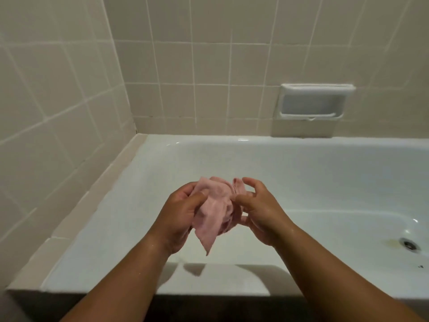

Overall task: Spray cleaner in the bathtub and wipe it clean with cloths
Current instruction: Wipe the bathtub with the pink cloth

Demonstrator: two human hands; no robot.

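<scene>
Beige tiled walls (69,94) close in a corner around a white bathtub (325,182). Over the tub's near edge, the left hand (178,217) grips a crumpled pink cloth (214,212), thumb pressed across its front. The right hand (257,210) pinches the cloth's other side, upper fingers lifted loose. One corner of the cloth hangs down between the wrists. Out toward the tub's right end sits the drain (409,244); a white soap dish (313,103) is set in the far wall.
</scene>
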